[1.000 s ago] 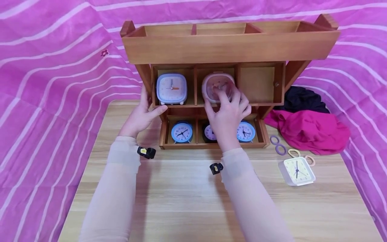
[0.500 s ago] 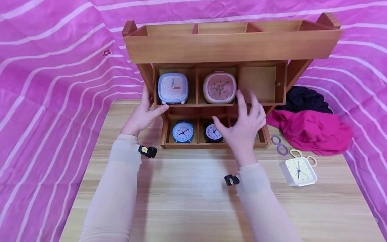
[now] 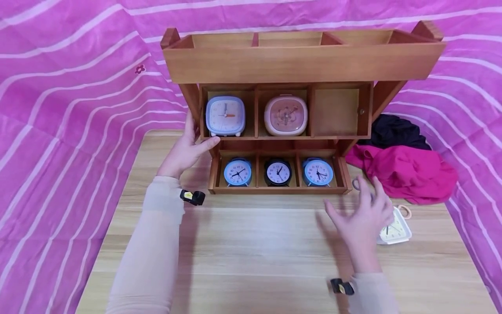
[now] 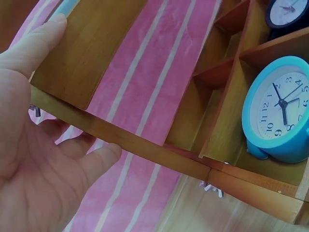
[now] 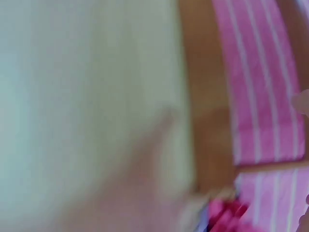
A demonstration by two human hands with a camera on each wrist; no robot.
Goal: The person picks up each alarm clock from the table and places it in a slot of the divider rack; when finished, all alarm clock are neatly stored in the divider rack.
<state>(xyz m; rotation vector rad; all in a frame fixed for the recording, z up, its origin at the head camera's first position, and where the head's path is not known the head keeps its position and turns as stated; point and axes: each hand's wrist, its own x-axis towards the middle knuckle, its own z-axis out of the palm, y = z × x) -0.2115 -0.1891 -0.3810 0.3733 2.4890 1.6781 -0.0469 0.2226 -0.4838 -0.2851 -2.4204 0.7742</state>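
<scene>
While the left hand (image 3: pixel 183 150) grips the left side panel of the wooden shelf (image 3: pixel 302 65) – thumb on the front edge, fingers behind – the right hand (image 3: pixel 362 218) hovers over the table (image 3: pixel 243 244), fingers spread and holding nothing, just beside the white clock (image 3: pixel 398 229), partly covering it. Not touching, as far as visible. Right wrist view is too blurred to read. Pink clock (image 3: pixel 285 115) sits in the shelf's middle upper compartment.
</scene>
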